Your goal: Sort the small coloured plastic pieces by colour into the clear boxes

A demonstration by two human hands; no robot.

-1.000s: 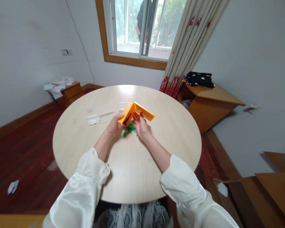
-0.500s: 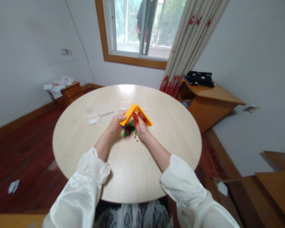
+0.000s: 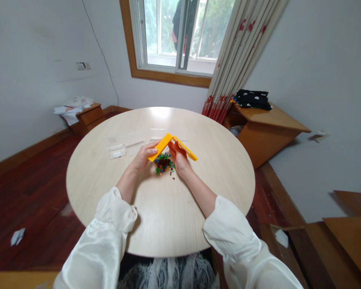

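Note:
A yellow hinged plastic case (image 3: 161, 147) is held above the table, its two halves spread like a tent with the fold at the top. My left hand (image 3: 142, 157) is closed on the left half, thumb on its outer face. My right hand (image 3: 180, 159) has its fingers tucked under the right half, holding it from the inner side; the fingertips are partly hidden. Beneath the case lies a pile of small toy bricks (image 3: 163, 165) in dark brown, green, blue and other colours. A few tiny brown pieces (image 3: 172, 176) lie apart on the near side.
Clear plastic trays (image 3: 117, 151) lie on the round pale table (image 3: 168, 224) at the left and behind the case. A wooden cabinet (image 3: 267, 124) with dark folded cloth (image 3: 252, 99) stands beyond the right edge. Papers (image 3: 75, 106) top a small cabinet at the left.
The two halves of the yellow case have spread wider apart. My left hand has moved slightly left and down, and the right half now lies flatter over my right hand.

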